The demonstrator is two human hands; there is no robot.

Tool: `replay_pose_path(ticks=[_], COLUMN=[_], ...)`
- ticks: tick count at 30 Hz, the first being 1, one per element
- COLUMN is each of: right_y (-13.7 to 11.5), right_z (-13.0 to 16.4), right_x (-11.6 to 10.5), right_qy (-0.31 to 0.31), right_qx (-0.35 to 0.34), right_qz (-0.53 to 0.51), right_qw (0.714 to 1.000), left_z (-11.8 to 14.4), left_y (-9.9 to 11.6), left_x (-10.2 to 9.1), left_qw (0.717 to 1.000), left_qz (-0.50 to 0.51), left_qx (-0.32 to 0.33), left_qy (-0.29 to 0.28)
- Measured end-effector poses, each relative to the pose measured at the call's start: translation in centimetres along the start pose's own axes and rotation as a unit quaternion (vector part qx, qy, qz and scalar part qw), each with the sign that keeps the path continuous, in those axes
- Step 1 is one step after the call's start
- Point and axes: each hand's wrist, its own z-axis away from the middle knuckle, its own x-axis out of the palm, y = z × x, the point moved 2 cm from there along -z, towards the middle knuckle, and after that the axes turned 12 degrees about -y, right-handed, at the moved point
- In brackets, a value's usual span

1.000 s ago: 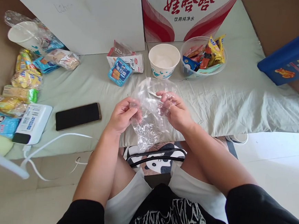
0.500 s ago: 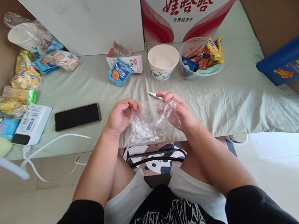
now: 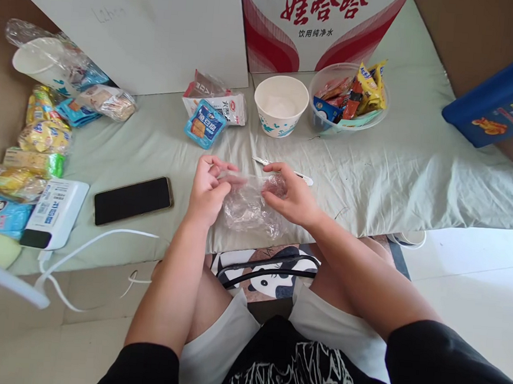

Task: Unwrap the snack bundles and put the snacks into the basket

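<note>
A crumpled clear plastic bag (image 3: 253, 209) hangs between my hands above the front edge of the cloth-covered surface. My left hand (image 3: 212, 188) pinches its upper left edge between thumb and fingers. At the opposite side, my right hand (image 3: 289, 194) has its fingers curled round the bag's upper right edge. The film is see-through and wrinkled, and nothing shows inside it. Just beyond my right hand lies a slim white utility knife (image 3: 304, 178), partly hidden by the fingers. Farther back are a white paper bucket (image 3: 279, 108) and a blue snack packet (image 3: 205, 124).
A clear bowl (image 3: 326, 123) of snacks stands right of the bucket. A phone (image 3: 134, 201), a white power bank (image 3: 62, 212) with a cable, and several packaged snacks (image 3: 45, 137) lie left. Large boxes (image 3: 312, 48) line the back; a blue box (image 3: 498, 110) leans at right.
My right hand has shifted left and the hands are closer together. The bag's upper edge is lower and more bunched at right. More of the knife shows now.
</note>
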Motion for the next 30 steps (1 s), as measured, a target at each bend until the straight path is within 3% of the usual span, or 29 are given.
replay_pose_path(ticks=[2, 6, 11, 15, 20, 24, 26, 28, 30], right_y=[-0.2, 0.0, 0.7, 0.4, -0.4, -0.3, 0.0, 0.5, 0.8], right_z=[0.1, 0.0, -0.4, -0.5, 0.0, 0.2, 0.2, 0.1, 0.1], right_x=[0.1, -0.1, -0.3, -0.5, -1.1, -0.8, -0.4, 0.1, 0.6], right_qy=[0.031, 0.067, 0.036, 0.006, 0.034, -0.006, -0.028, -0.031, -0.022], right_qx=[-0.021, -0.042, -0.038, 0.016, 0.037, 0.026, 0.042, 0.065, 0.093], right_qz=[0.022, -0.044, -0.065, -0.023, 0.151, 0.224, 0.255, 0.306, 0.363], right_qw=[0.999, 0.996, 0.997, 1.0, 0.987, 0.974, 0.966, 0.949, 0.927], left_z=[0.1, 0.6, 0.7, 0.7, 0.4, -0.2, -0.3, -0.1, 0.3], left_y=[0.1, -0.2, -0.1, -0.2, -1.0, -1.8, -2.2, -2.5, -2.6], left_x=[-0.1, -0.1, 0.0, 0.3, -0.1, 0.0, 0.4, 1.1, 2.0], left_qw=[0.998, 0.981, 0.99, 0.987, 0.973, 0.985, 0.983, 0.955, 0.901], left_qz=[0.045, 0.056, 0.049, 0.035, -0.086, -0.103, -0.164, -0.297, -0.43], left_qx=[-0.037, -0.162, -0.113, -0.109, -0.16, -0.093, -0.043, 0.019, 0.054], left_qy=[-0.024, -0.088, -0.066, -0.112, -0.141, -0.099, -0.065, -0.015, -0.001])
